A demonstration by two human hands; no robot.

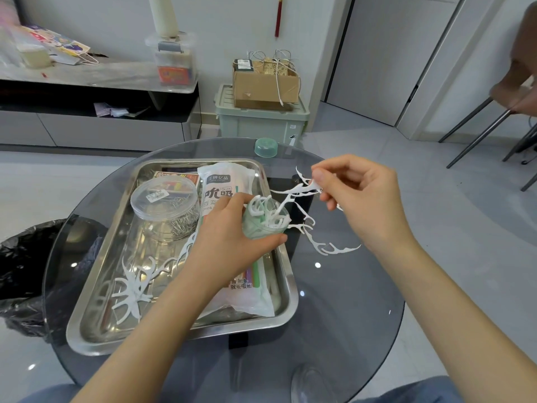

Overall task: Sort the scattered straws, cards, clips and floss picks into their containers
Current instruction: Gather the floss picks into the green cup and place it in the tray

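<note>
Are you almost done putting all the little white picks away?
Partly. Clips sit in the clear tub and straws are in their bag. The left hand holds the green jar with some picks inside; the right hand pinches a few more picks. Still loose: picks in the tray and picks on the glass table. The jar's lid is off.
</note>
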